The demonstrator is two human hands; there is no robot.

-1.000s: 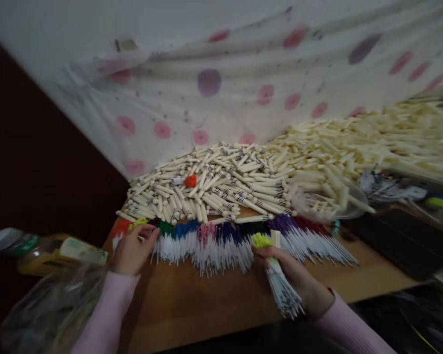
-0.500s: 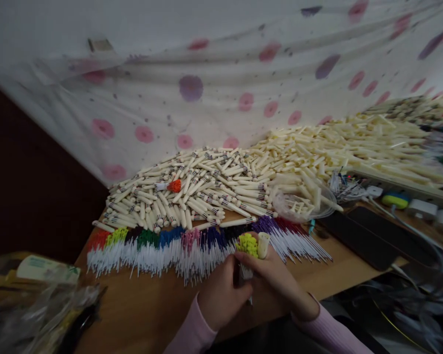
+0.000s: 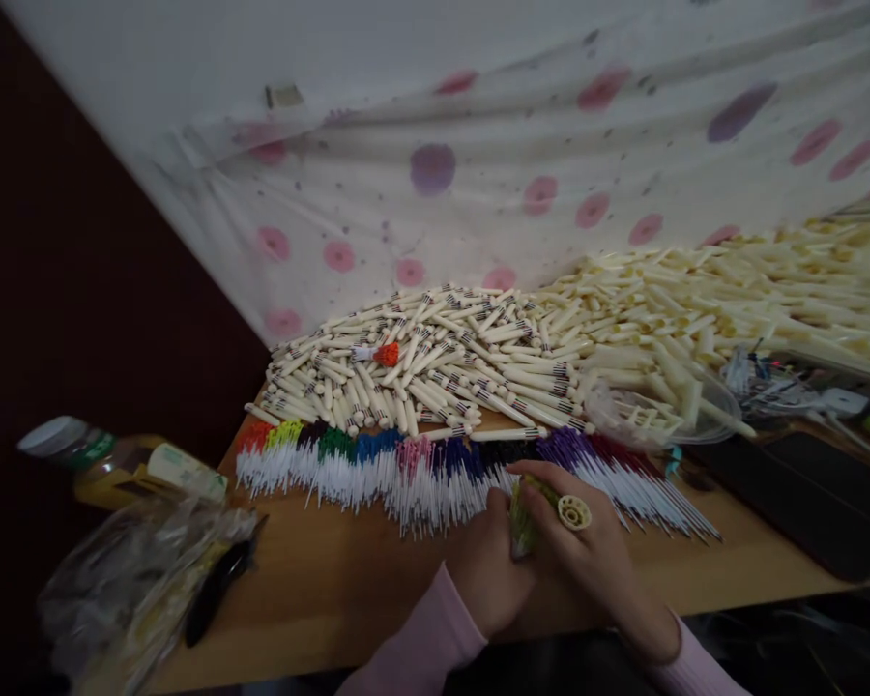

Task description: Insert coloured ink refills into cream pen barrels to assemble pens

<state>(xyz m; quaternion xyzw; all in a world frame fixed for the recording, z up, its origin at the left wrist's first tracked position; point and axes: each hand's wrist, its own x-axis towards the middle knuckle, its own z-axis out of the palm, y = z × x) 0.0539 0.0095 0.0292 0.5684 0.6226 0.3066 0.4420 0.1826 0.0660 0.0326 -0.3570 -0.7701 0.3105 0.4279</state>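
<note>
My left hand (image 3: 487, 570) is closed around a bundle of pen refills with yellow-green ends (image 3: 523, 522); the lower part is hidden by the fingers. In my right hand (image 3: 603, 553) is a cream pen barrel (image 3: 574, 513), its round holed end facing up. The right fingers reach over and touch the top of the yellow bundle. Just beyond the hands lies a row of white refills (image 3: 435, 498), sorted by the colour of their ends. A heap of cream pen barrels with dark stripes (image 3: 413, 377) rises behind that row.
To the right are plain cream tubes (image 3: 768, 300), a clear plastic bowl (image 3: 725, 411) and dark phones (image 3: 804, 503). At left, a bottle (image 3: 127, 464) lies near crumpled plastic bags (image 3: 130, 580) and a black-handled tool (image 3: 217, 590). An orange-ended bundle (image 3: 386, 355) rests on the heap.
The view has turned left, showing more of the bottle and bags. My right fingers have moved over the yellow refill ends, and the barrel has tilted so its holed end faces me.
</note>
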